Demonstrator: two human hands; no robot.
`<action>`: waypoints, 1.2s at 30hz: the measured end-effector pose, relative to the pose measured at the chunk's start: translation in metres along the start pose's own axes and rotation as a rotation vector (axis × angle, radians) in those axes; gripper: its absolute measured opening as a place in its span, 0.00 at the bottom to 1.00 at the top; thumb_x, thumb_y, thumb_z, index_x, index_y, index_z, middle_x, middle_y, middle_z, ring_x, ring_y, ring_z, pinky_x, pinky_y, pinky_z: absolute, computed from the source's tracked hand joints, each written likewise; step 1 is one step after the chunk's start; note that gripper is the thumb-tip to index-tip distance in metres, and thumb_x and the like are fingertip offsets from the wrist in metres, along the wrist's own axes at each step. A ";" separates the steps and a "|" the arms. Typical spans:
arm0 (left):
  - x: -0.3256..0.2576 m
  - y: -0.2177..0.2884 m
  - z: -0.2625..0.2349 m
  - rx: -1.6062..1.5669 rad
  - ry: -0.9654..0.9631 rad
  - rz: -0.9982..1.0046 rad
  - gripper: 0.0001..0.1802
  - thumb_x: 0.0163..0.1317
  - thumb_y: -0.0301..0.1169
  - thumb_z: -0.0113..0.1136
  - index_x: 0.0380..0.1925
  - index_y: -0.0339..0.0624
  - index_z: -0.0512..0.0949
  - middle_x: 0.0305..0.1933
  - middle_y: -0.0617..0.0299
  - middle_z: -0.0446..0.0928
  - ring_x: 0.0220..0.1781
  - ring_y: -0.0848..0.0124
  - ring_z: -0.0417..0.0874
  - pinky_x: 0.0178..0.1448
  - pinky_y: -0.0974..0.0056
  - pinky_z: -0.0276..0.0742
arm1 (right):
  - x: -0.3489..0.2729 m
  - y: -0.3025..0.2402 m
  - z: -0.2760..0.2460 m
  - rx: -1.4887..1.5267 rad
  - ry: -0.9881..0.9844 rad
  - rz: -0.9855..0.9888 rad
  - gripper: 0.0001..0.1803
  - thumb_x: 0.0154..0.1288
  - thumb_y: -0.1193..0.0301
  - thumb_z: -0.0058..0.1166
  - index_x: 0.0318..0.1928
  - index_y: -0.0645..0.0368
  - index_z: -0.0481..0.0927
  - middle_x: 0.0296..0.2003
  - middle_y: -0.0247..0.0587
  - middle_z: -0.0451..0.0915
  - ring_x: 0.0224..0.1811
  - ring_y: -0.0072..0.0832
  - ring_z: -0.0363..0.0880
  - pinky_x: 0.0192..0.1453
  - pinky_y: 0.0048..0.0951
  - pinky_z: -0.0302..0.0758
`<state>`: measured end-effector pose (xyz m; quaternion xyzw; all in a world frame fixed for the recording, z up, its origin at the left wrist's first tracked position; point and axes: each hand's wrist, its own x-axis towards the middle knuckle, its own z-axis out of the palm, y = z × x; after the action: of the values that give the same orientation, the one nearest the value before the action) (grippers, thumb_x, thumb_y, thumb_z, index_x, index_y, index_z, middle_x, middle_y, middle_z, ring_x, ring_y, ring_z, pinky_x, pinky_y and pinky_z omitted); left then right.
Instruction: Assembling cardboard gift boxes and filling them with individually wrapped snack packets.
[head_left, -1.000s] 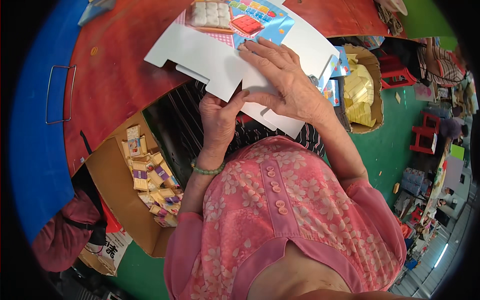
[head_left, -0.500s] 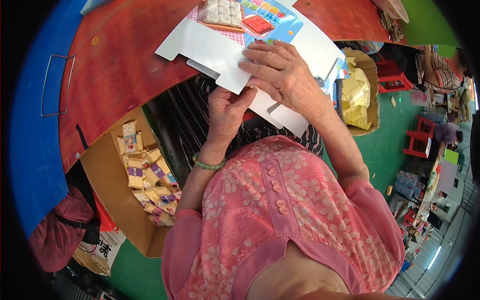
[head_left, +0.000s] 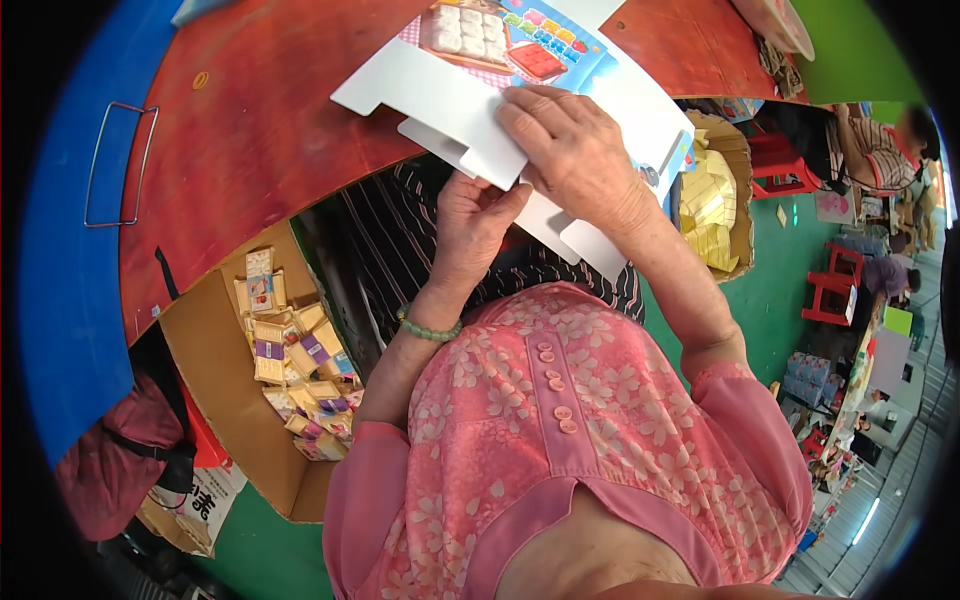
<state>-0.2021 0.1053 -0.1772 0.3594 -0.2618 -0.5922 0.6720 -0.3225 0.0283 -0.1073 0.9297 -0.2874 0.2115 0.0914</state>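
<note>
A partly folded white card box [head_left: 640,110] with a printed picture of white sweets on its blue panel lies over the near edge of the red table. My left hand [head_left: 476,225], wearing a green bead bracelet, pinches the near edge of the box between thumb and fingers. My right hand [head_left: 580,150] holds the box from above, its fingers across the white panel and its thumb low at the edge beside my left thumb. White flaps stick out below both hands. The fingertips under the card are hidden.
Left of my lap stands an open brown carton [head_left: 210,350] with several small packs [head_left: 315,345]. Another carton [head_left: 738,150] at right holds yellow wrapping [head_left: 710,200]. A wire handle [head_left: 120,165] lies by the red table [head_left: 260,120]. Red stools [head_left: 835,285] and a seated person stand farther right.
The box and both hands have shifted slightly right and down in the picture. My right fingers have drawn closer together and bent more over the panel. My left hand keeps its pinch.
</note>
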 end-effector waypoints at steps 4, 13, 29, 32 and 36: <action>0.002 0.000 -0.009 0.031 -0.155 -0.102 0.18 0.60 0.17 0.59 0.52 0.32 0.73 0.41 0.64 0.80 0.39 0.81 0.78 0.46 0.75 0.74 | 0.011 0.011 -0.023 -0.005 0.019 0.040 0.30 0.40 0.79 0.58 0.52 0.59 0.75 0.49 0.43 0.80 0.49 0.39 0.81 0.51 0.36 0.80; -0.017 0.068 0.015 1.011 0.070 0.374 0.22 0.54 0.30 0.71 0.45 0.33 0.72 0.34 0.57 0.75 0.34 0.70 0.76 0.39 0.66 0.73 | 0.042 0.030 -0.066 -0.020 0.045 0.106 0.25 0.45 0.84 0.53 0.49 0.58 0.78 0.42 0.44 0.82 0.42 0.42 0.82 0.43 0.39 0.80; 0.076 0.104 0.040 1.750 -0.754 0.676 0.16 0.61 0.37 0.56 0.40 0.36 0.80 0.47 0.51 0.78 0.60 0.57 0.72 0.66 0.52 0.65 | 0.048 0.019 -0.090 0.042 0.111 0.067 0.24 0.45 0.83 0.56 0.47 0.59 0.80 0.39 0.47 0.83 0.41 0.45 0.81 0.43 0.40 0.80; 0.081 0.091 0.033 1.826 -0.746 0.851 0.19 0.62 0.44 0.57 0.35 0.36 0.81 0.46 0.52 0.79 0.60 0.58 0.72 0.67 0.52 0.62 | 0.044 0.028 -0.107 0.010 0.125 0.178 0.24 0.49 0.86 0.55 0.50 0.58 0.81 0.44 0.45 0.83 0.44 0.42 0.83 0.46 0.35 0.81; 0.065 0.099 0.040 1.861 -0.743 0.938 0.19 0.62 0.43 0.57 0.32 0.35 0.80 0.39 0.53 0.78 0.54 0.60 0.74 0.69 0.52 0.60 | 0.045 0.068 -0.090 0.712 0.958 -0.459 0.21 0.44 0.81 0.55 0.44 0.67 0.81 0.38 0.53 0.83 0.40 0.45 0.84 0.44 0.34 0.79</action>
<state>-0.1626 0.0385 -0.0797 0.3895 -0.9006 0.0784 0.1765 -0.3589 -0.0233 -0.0034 0.7435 0.0796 0.6612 -0.0616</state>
